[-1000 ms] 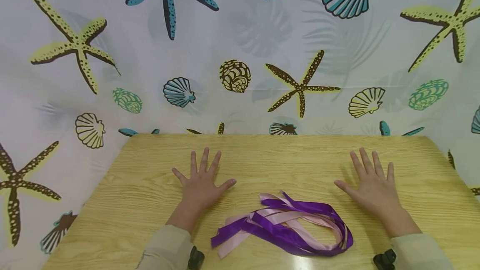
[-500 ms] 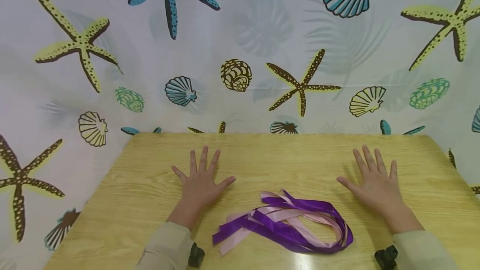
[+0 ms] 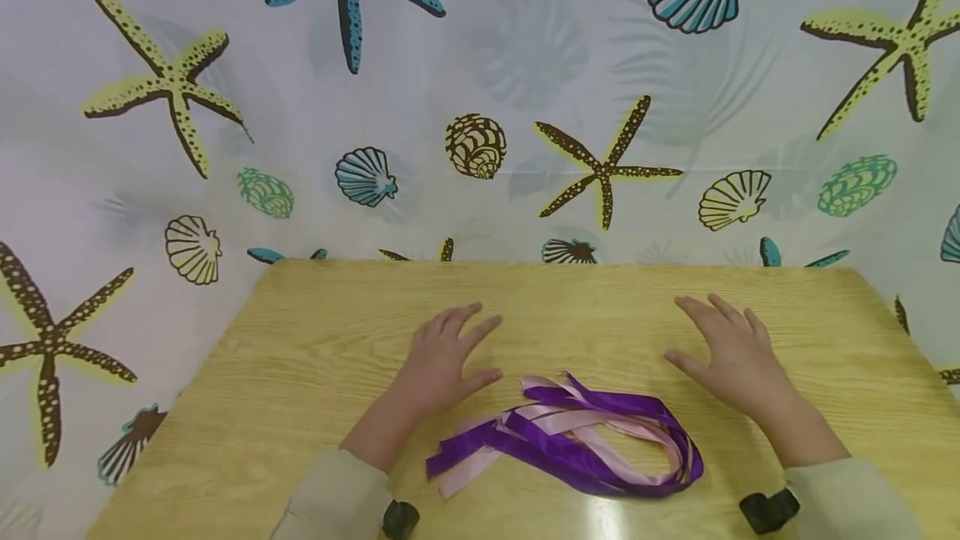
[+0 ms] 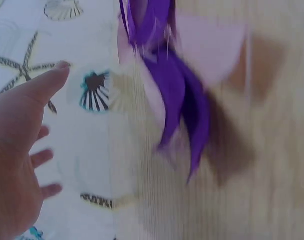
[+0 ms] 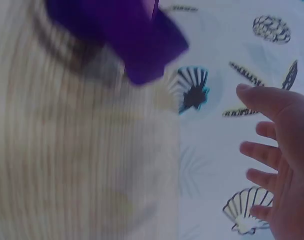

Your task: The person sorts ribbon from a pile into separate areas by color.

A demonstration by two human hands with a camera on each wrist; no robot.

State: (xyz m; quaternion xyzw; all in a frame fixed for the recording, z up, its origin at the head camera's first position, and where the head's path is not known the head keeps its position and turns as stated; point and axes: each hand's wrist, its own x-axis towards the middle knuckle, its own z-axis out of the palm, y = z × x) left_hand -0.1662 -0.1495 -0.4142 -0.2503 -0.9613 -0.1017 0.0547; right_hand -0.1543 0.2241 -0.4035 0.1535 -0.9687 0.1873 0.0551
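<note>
A loose bundle of purple and pink satin ribbons (image 3: 555, 448) lies looped on the wooden table, its cut ends toward the left. My left hand (image 3: 442, 361) hovers to the upper left of the bundle, fingers spread and slightly bent, holding nothing. On the other side, my right hand (image 3: 738, 357) is up and to the right of the loop, fingers relaxed and apart, also holding nothing. In the left wrist view the purple ribbon ends (image 4: 177, 100) show beside the thumb. The right wrist view has a blurred purple ribbon (image 5: 126, 35) at the top, apart from the fingers.
The wood-grain table (image 3: 315, 307) ends at a far edge against a white cloth (image 3: 420, 65) printed with starfish and seashells. Dark wrist-worn devices, one on the left sleeve (image 3: 330, 494) and one on the right sleeve (image 3: 847, 498), sit near the cuffs.
Both hands were spread flat with fingers straight; now they are raised, turned inward and bent. The left hand has moved right toward the ribbons; the ribbons lie as before.
</note>
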